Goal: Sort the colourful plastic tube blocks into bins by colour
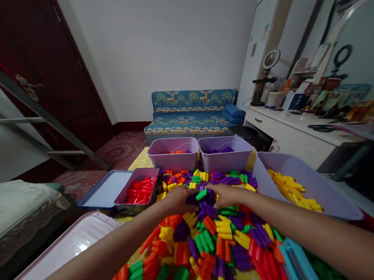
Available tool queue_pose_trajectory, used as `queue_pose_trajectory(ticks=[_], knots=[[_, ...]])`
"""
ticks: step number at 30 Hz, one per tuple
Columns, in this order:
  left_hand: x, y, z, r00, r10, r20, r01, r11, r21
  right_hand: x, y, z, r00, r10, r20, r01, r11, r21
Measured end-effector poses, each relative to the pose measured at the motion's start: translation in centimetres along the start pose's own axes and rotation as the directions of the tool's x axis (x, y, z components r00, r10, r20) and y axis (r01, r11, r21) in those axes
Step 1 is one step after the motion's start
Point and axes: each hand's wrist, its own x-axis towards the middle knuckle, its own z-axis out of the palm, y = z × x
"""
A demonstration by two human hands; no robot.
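Note:
A loose heap of plastic building pieces (223, 229) in purple, green, yellow, orange and red covers the table in front of me. My left hand (181, 200) reaches into its middle, fingers curled against dark purple building pieces (206, 210). Opposite it, my right hand (223, 196) closes on the same purple cluster from the right, thumb lower and fingers above. Between the two hands a green piece (201, 195) lies on top of the purple ones. Some fingertips are hidden among the pieces.
Behind the heap stand two lilac bins, one with orange pieces (174, 160), one with purple (227, 159). A bin of yellow pieces (335, 204) is at right, a box of red pieces (122, 200) at left. A pale lid (66, 250) and a light-blue container edge (294, 262) flank my forearms.

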Motion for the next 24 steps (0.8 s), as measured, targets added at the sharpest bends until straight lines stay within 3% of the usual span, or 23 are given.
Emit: queue_pose_trajectory(ticks=[3, 7, 12, 18, 24], knots=[[-0.3, 0.6, 0.3, 0.998, 0.065, 0.0, -0.065, 0.996, -0.06, -0.9, -0.9, -0.6, 0.996, -0.083, -0.011, 0.083, 0.997, -0.009], [-1.3, 1.0, 0.2, 0.999, -0.026, -0.045, 0.024, 0.999, -0.044, -2.4, -1.6, -0.7, 0.997, -0.005, -0.071, -0.005, 0.991, -0.134], [-2.8, 2.7, -0.1, 0.994, -0.077, -0.078, 0.081, 0.995, 0.051, -3.5, -1.7, 0.7, 0.989, -0.006, -0.145, -0.013, 0.992, -0.125], [-3.6, 5.0, 0.3, 0.995, 0.043, -0.096, -0.041, 0.999, 0.017, -4.4, -0.8, 1.8, 0.995, -0.033, -0.097, 0.021, 0.992, -0.122], [-3.4, 5.1, 1.3, 0.992, -0.041, -0.122, 0.04, 0.999, -0.013, -5.0, 0.6, 0.8, 0.985, 0.061, -0.16, -0.08, 0.99, -0.113]])
